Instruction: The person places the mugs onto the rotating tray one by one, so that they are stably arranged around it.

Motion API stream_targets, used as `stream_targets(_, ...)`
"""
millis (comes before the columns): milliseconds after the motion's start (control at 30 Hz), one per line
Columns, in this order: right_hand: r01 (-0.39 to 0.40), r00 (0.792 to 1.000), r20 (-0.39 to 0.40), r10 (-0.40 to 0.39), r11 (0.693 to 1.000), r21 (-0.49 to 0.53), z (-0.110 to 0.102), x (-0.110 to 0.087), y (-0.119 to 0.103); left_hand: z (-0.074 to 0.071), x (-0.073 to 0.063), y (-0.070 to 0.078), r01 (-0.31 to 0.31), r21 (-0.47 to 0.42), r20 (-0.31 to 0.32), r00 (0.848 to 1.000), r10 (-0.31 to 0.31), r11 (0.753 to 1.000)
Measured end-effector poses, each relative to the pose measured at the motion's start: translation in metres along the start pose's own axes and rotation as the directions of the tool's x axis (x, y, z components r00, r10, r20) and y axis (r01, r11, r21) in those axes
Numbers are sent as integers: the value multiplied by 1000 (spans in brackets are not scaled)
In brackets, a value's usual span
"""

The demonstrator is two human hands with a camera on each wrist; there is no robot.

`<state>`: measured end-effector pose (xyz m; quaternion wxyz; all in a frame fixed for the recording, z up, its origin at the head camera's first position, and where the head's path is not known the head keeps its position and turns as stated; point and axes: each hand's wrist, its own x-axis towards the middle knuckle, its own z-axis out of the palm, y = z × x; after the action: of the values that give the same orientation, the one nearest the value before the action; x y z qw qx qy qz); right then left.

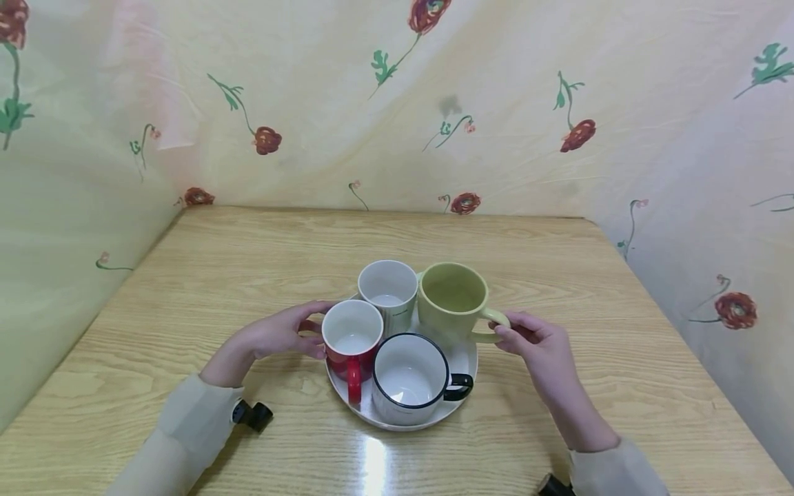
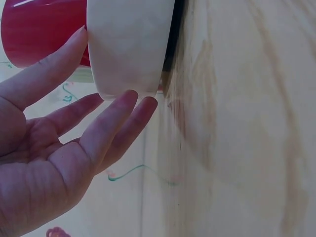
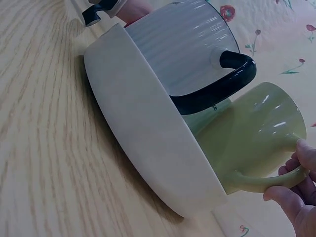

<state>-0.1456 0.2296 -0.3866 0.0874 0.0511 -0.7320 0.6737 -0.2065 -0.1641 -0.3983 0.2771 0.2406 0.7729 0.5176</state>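
Note:
A round white dish [image 1: 464,358] with a deep side wall bears several mugs. My right hand [image 1: 535,348] pinches the handle [image 3: 276,183] of the yellow-green mug [image 3: 256,128], which stands at the dish's back right. On the left side my left hand [image 1: 285,332] has its fingers spread, with fingertips right at the dish's wall [image 2: 131,49] and the thumb at its rim beside the red mug [image 2: 42,29]. The white mug with a black rim and handle [image 1: 409,375] stands at the front. Behind the red one is a pale mug [image 1: 389,289], partly hidden.
The dish sits near the middle of a light wooden table [image 1: 267,241]. A flowered cloth [image 1: 335,103] hangs behind the table and at both sides. Black wrist devices show at the left sleeve [image 1: 201,413] and the right sleeve [image 1: 614,468].

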Motion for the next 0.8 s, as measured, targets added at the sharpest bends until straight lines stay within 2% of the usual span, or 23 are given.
stream_targets(167,-5,1000,0,5,1000,-19,1,-1,2,0,0,0,-13,-8,12,1000,14,1000)
stream_targets(467,22,1000,20,-22,1000,-7,3,0,7,0,-1,-1,-6,33,-20,1000,7,999)
stream_targets(800,20,1000,19,-20,1000,22,8,0,14,0,0,-2,-31,-13,3,1000,31,999)
